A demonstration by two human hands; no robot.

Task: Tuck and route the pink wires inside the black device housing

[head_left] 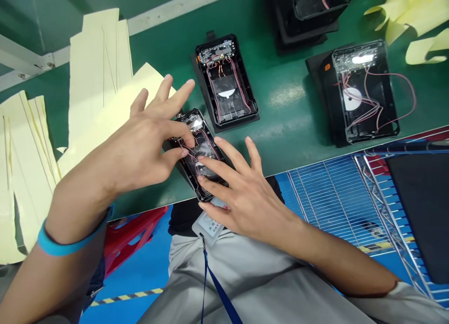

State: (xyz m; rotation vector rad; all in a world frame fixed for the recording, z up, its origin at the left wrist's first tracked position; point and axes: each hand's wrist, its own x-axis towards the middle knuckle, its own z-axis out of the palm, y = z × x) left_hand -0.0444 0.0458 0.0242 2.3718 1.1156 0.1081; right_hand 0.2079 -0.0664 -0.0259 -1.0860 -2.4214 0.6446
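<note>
Black open device housing (pixel 206 144) sits near the front edge of the counter (pixel 280 137), left of middle, angled, under both hands, pink wires inside. Far left, pale yellow sheet strips (pixel 94 90) lie in overlapping piles at the counter's left end. Left hand (pixel 140 146), blue wristband (pixel 66 240) on the wrist, comes in over them; fingers (pixel 182 92) spread wide, upper two lifted clear, lower ones on the wires, can't tell if pinching one. Right hand (pixel 242 198) lies over the housing's near end, fingers (pixel 213 167) spread and resting on it, holding nothing. Just behind, second black housing (pixel 224 81) with circuit board and pink wires, on a dark pad. Further right, third housing (pixel 365 92) with looser pink wires, dark stack (pixel 308 15) behind it at the back edge, more yellow strips (pixel 410 20) at the top right corner. Below the front edge, wire rack (pixel 333 207).
</note>
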